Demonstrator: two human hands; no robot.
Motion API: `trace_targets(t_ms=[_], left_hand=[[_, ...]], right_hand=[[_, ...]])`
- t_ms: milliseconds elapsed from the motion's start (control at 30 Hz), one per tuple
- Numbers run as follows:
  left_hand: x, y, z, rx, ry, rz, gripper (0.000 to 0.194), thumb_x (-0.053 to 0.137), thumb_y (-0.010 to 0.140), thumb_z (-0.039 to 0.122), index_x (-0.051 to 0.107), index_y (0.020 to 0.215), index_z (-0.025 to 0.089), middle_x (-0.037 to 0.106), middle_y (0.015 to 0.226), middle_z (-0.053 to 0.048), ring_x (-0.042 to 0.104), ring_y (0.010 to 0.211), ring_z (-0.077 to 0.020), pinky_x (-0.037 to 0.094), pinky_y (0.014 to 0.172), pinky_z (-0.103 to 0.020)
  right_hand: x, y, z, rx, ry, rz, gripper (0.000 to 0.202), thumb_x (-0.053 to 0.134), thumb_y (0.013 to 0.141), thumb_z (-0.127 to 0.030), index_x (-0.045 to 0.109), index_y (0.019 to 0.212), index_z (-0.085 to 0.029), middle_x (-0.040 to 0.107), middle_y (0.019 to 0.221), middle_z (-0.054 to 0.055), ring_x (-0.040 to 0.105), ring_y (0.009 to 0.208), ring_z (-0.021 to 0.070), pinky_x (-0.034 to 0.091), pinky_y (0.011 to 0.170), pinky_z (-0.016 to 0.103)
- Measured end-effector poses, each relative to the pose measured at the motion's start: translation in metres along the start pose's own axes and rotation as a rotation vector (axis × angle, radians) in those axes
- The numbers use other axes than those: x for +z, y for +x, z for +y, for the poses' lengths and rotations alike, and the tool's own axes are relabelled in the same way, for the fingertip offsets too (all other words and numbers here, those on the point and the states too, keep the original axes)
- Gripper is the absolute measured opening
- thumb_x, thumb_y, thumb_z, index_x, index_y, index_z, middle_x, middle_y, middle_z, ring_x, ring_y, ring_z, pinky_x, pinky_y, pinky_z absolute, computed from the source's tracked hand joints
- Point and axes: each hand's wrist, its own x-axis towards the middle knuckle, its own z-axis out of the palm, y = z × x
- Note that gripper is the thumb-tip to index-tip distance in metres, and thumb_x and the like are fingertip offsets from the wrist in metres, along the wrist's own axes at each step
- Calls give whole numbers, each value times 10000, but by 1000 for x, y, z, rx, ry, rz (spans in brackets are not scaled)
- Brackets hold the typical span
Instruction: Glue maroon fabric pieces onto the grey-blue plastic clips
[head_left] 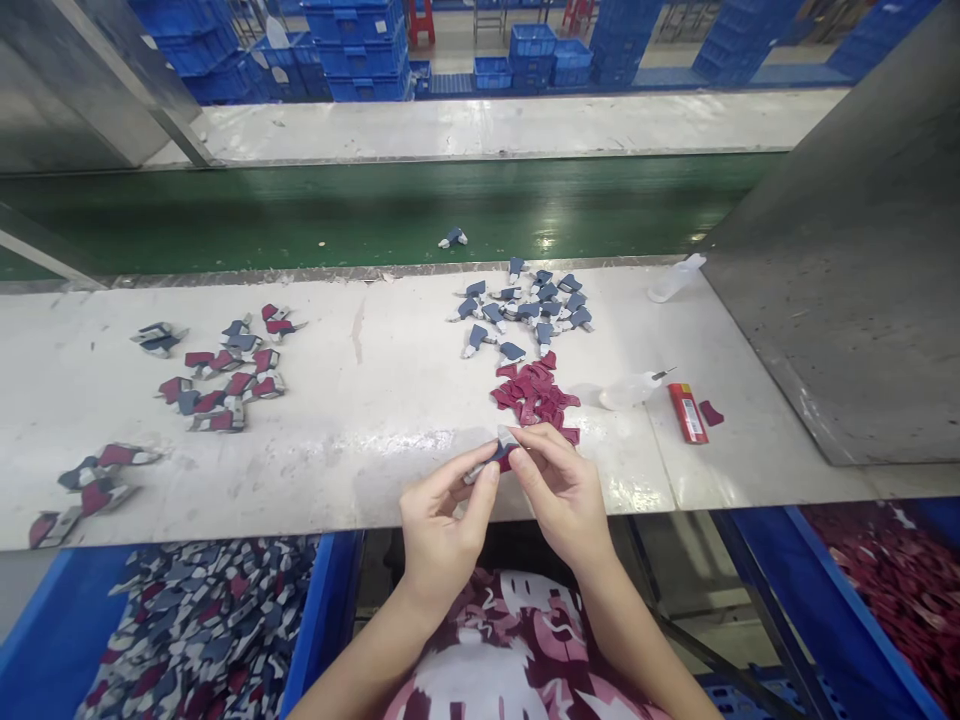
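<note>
Blue-and-grey part (504, 443), maroon at its underside, is pinched between closed fingertips of left hand (442, 535) and right hand (566, 500), above the worktable (390, 420); maroon-faced parts (240, 383) are scattered left, loose maroon pieces (531, 392) left unpaired nearby.

The place is a factory floor, at an assembly station on a production line. A green conveyor belt (375, 215) runs along the far edge of a white, stained worktable (405, 380), between metal panels (862, 260). Small blue-and-grey parts (551, 310) and maroon pieces (534, 395) lie on the tabletop in loose groups, near squeeze bottles (628, 391). Blue plastic bins (862, 620) below hold many more such pieces, and beyond the belt stand stacks of blue crates (356, 50) and red stools (421, 20).
</note>
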Motion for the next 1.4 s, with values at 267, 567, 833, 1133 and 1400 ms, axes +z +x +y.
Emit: trace_targets(t_ms=[267, 567, 833, 1133, 1400], left_hand=[[2, 3, -6, -68, -33, 0, 180, 710, 854, 219, 783, 1011, 168, 798, 1003, -73, 772, 901, -205, 643, 794, -231], [-7, 17, -16, -211, -124, -116, 324, 779, 794, 267, 768, 1097, 151, 792, 1042, -88, 774, 905, -234, 649, 817, -269], [-9, 27, -13, -246, -142, -153, 326, 756, 817, 352, 766, 1076, 153, 806, 941, -73, 782, 809, -233, 653, 765, -288], [-27, 47, -8, -322, -105, -446, 360, 701, 857, 443, 770, 1051, 148, 804, 885, -72, 774, 780, -218, 641, 722, -288], [-49, 171, 6, -40, 413, -827, 318, 635, 897, 429, 775, 1032, 178, 800, 969, -87, 761, 879, -226, 605, 805, -324]], right_hand=[[2, 0, 6, 184, 165, 58, 224, 769, 806, -367, 770, 1000, -254, 685, 927, 46, 654, 879, 182, 576, 786, 320], [-3, 12, 10, 348, 252, 5, 283, 742, 814, -471, 790, 973, -242, 747, 912, 42, 672, 878, 203, 558, 845, 366], [-8, 14, 5, -141, -253, -49, 499, 755, 828, -375, 633, 1302, -277, 631, 1131, 81, 618, 1052, 231, 553, 867, 374], [-14, 32, 13, -531, -307, -186, 287, 735, 838, -138, 674, 1101, -236, 671, 927, 46, 613, 908, 199, 536, 794, 355], [-11, 29, 21, -513, -327, -87, 190, 675, 866, -117, 662, 1030, -211, 622, 828, 29, 588, 744, 161, 496, 634, 284]])
